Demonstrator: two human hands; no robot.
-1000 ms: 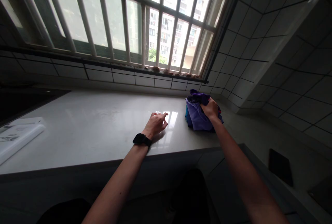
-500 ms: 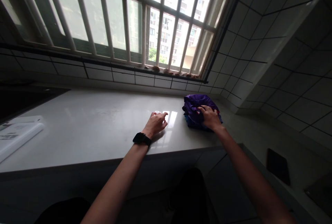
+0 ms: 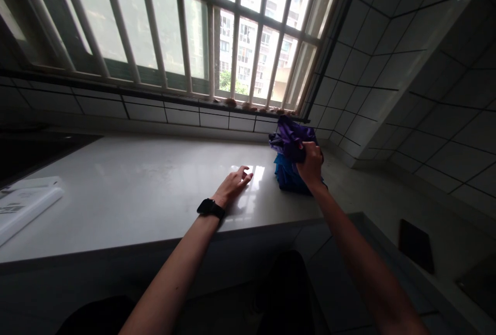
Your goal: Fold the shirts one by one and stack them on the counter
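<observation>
Item, on the tabletop [image 3: 135, 180]: one cloth bundle [image 3: 287, 169], purple above and bright blue below, at the far right end, near the corner below the barred window [image 3: 194, 30] and tiled wall [image 3: 360, 76].

Item: your right hand [image 3: 310, 163], clamped in a closed fist on the bundle's purple folds, which stood bunched up while the blue part sat on the tabletop.

Item: your left hand [image 3: 232, 186], open, fingers apart, low over the tabletop or resting on it, near the bundle but not touching it; a black wristwatch [image 3: 211, 209] on that wrist.

Step in hand, as judged: working the cloth with the right hand alone. Next move, as judged: it called for keeping that grip, with the free left hand available for the blue part.

Also listed: a flat white packet [image 3: 27, 206] at the tabletop's left edge; small stones [image 3: 230, 102] along the window ledge.
</observation>
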